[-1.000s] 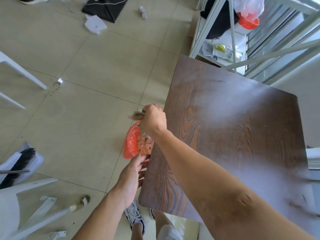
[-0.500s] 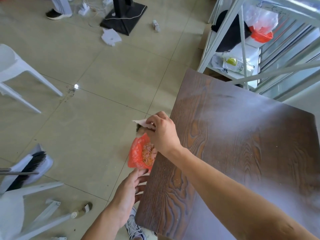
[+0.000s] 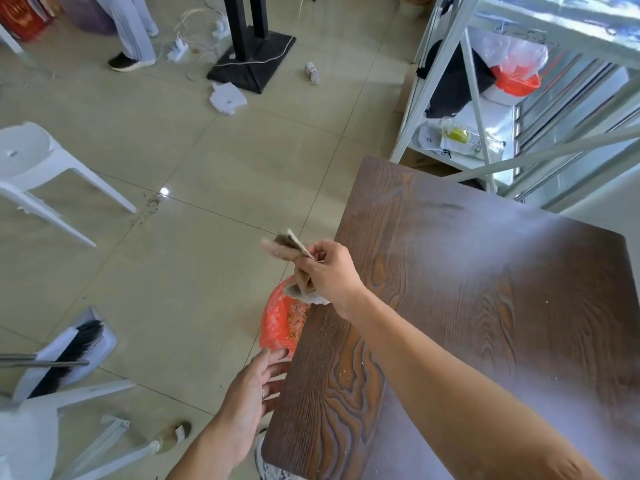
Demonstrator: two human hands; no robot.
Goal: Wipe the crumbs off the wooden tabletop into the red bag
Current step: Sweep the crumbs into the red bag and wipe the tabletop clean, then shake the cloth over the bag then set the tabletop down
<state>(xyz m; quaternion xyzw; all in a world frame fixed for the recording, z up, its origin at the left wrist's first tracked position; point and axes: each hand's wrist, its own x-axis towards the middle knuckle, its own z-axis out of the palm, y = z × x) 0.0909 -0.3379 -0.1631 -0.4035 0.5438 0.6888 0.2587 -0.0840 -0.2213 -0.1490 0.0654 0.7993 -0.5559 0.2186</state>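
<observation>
The dark wooden tabletop [image 3: 467,306] fills the right half of the view, with a few pale crumbs [image 3: 346,372] near its left edge. A red plastic bag [image 3: 277,320] with crumbs inside hangs open against that left edge. My left hand [image 3: 252,393] holds the bag's lower rim from below with its fingertips. My right hand [image 3: 325,271] hovers over the bag's far end, closed on a crumpled grey-white wiping cloth [image 3: 287,247] that sticks out to the left.
Tiled floor lies to the left, with a broom and dustpan [image 3: 65,351], white plastic chairs [image 3: 41,168], and a black stand base [image 3: 252,64]. A white metal shelf rack [image 3: 485,98] stands behind the table's far corner. A person's legs [image 3: 131,36] stand at the back.
The view has tilted up and the table appears lower in frame. My right hand has lifted the cloth slightly off the table edge above the bag. My left hand stays on the bag.
</observation>
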